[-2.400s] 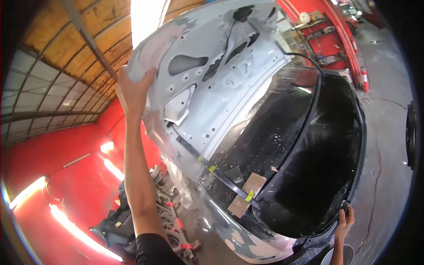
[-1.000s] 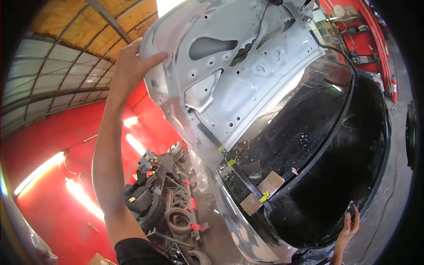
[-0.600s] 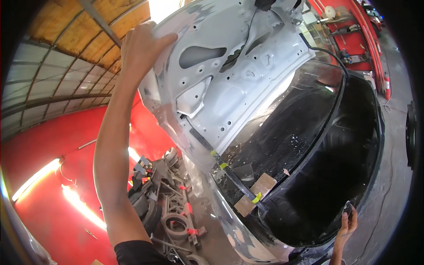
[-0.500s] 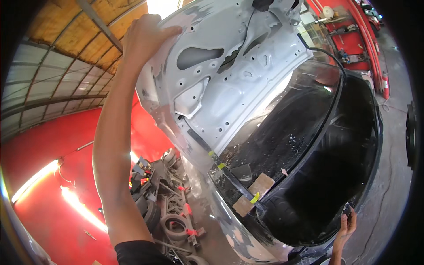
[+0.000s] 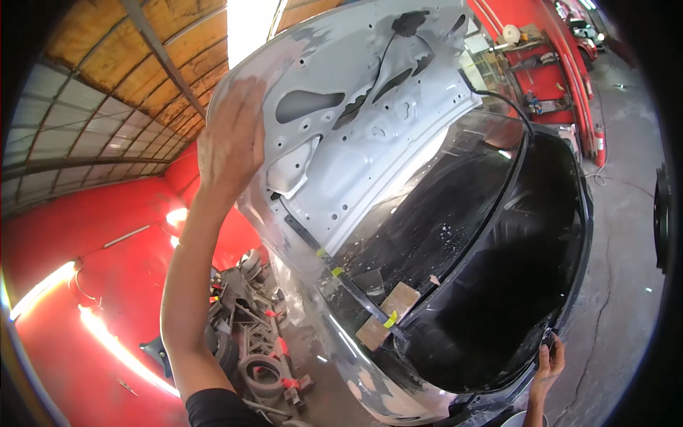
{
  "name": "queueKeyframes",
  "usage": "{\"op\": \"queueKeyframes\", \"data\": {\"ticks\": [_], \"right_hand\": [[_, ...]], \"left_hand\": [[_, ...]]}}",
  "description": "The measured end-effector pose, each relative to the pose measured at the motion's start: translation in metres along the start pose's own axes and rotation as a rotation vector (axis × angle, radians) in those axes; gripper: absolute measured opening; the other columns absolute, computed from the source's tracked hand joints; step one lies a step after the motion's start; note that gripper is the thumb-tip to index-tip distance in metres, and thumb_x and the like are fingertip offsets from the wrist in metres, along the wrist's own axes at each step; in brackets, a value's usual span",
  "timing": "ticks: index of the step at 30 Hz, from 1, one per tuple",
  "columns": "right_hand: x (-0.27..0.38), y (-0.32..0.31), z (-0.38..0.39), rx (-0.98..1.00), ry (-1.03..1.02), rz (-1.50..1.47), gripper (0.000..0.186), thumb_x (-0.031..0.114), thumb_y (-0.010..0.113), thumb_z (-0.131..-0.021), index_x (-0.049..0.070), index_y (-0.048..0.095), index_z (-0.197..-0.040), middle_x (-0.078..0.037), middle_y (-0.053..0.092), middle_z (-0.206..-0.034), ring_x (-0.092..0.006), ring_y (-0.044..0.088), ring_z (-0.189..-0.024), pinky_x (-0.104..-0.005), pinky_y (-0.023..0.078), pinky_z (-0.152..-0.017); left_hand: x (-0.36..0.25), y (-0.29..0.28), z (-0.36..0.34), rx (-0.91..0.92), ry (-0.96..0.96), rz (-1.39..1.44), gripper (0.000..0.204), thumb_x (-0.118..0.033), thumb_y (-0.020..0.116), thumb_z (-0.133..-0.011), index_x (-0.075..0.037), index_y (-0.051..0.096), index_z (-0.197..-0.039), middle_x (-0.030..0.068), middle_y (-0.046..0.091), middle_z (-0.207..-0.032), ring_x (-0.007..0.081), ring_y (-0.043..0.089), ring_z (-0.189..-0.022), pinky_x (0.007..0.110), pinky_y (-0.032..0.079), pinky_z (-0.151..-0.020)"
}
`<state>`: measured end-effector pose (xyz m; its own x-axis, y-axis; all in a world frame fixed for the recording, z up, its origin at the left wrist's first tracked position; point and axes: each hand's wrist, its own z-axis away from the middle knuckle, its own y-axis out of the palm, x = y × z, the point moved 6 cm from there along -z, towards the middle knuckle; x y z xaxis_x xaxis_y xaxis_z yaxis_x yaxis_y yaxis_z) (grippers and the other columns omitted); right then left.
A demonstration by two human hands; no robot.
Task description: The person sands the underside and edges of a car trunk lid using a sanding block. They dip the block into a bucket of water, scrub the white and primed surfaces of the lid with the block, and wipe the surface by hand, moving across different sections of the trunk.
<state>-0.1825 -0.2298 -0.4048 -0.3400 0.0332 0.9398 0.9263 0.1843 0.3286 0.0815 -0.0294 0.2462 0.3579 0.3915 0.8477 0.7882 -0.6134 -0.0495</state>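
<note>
Since the earlier frames, the left hand [image 5: 231, 139] had been slid along the raised white trunk lid [image 5: 356, 135] and was laid flat, fingers together, on its upper left edge. That lid was held up above the dark rear window [image 5: 427, 220] and the open black trunk [image 5: 512, 285]. Low at the trunk's right rim, the right hand [image 5: 549, 363] was seen; whether it gripped anything could not be told. Piled metal parts [image 5: 256, 341] were left below, before a red wall [image 5: 92, 235].

The left hand [image 5: 229, 139] covers part of the raised lid's [image 5: 356, 128] edge. Whatever the right hand [image 5: 549, 361] pinches is too small to tell; its forearm is cut off below.
</note>
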Motion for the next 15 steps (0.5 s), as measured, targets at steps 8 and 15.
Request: {"op": "queueKeyframes", "data": {"ticks": [8,15], "right_hand": [[0.02,-0.012,-0.005,-0.018,-0.104,0.01,0.032,0.007,0.064,-0.099,-0.005,0.061,-0.128,-0.005,0.063,-0.113,-0.0124,0.058,-0.1,-0.0254,0.046,-0.089],[0.019,-0.043,0.017,-0.108,-0.075,0.076,0.034,0.012,0.066,-0.098,-0.005,0.061,-0.126,-0.006,0.064,-0.107,-0.012,0.058,-0.093,-0.0248,0.047,-0.083]], "left_hand": [[-0.017,0.049,-0.028,0.073,-0.03,-0.162,0.063,-0.028,0.064,-0.096,0.002,0.045,-0.149,0.0168,0.046,-0.155,0.0339,0.037,-0.148,0.049,0.029,-0.123],[-0.034,0.135,-0.1,0.171,0.019,-0.131,0.07,-0.045,0.059,-0.099,0.002,0.044,-0.148,0.0172,0.043,-0.158,0.0315,0.033,-0.15,0.046,0.022,-0.126]]}}
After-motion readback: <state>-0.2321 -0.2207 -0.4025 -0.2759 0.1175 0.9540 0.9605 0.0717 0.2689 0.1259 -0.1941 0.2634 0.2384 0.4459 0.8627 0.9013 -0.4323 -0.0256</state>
